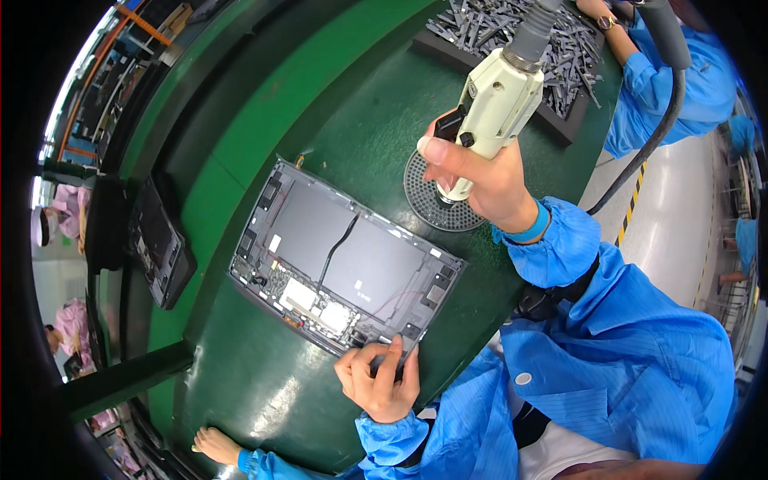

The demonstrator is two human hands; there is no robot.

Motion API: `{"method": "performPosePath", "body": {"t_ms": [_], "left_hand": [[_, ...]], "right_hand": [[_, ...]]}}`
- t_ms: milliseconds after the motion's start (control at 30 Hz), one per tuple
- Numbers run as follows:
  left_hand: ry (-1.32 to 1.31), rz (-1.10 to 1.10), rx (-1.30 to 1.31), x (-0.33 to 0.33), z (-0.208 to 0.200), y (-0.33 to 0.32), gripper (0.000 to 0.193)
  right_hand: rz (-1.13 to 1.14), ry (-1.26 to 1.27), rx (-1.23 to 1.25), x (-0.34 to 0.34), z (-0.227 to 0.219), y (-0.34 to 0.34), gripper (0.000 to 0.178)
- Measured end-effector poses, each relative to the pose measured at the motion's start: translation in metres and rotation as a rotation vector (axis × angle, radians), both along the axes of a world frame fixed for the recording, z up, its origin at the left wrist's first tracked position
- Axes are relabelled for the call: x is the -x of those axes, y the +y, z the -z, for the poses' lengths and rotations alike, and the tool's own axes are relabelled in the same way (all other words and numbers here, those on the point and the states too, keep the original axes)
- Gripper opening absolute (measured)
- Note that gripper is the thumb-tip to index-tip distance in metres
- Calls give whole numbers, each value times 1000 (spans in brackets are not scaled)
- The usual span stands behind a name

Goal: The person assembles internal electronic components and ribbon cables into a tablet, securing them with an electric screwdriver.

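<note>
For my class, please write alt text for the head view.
A person's right hand grips a cream handheld tool over a perforated round disc, while their left hand is at the edge of an opened laptop casing on a green table.

Counting from my end: one opened laptop base (384, 264) on the bench, and a second laptop base (164, 240) over at the left, so that's two! Inside the nearer one I get one black cable (334, 254) and two pale rectangular plates, one (299, 297) beside the other (334, 318). Hands now: the wearer's left hand (382, 380) and right hand (496, 180) make two, plus one co-worker's hand (218, 446) lower left and another (594, 8) upper right: four! One cream handheld tool (500, 100), one round perforated disc (424, 192), one blue wristband (538, 224), one wristwatch (607, 22), one dark tray (560, 124). Its dark strips (472, 28)? Dozens, overlapping too much for me to count exactly.
</note>
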State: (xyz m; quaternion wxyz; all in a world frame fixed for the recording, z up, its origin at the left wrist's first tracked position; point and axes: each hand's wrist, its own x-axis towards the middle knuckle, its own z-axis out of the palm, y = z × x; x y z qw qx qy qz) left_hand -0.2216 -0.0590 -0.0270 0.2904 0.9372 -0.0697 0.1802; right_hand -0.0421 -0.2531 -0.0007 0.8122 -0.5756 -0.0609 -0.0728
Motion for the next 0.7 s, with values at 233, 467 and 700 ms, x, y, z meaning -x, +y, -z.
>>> {"method": "performPosePath", "body": {"t_ms": [233,467,700], "left_hand": [[-17,0,15,-1,1,-1,32],[-33,-19,37,2,2,1,32],[-123,17,36,-3,9,5,30]], "right_hand": [[-60,-22,19,4,4,0,17],[37,-125,72,15,-3,-2,23],[-328,-282,-156,60,-17,11,35]]}}
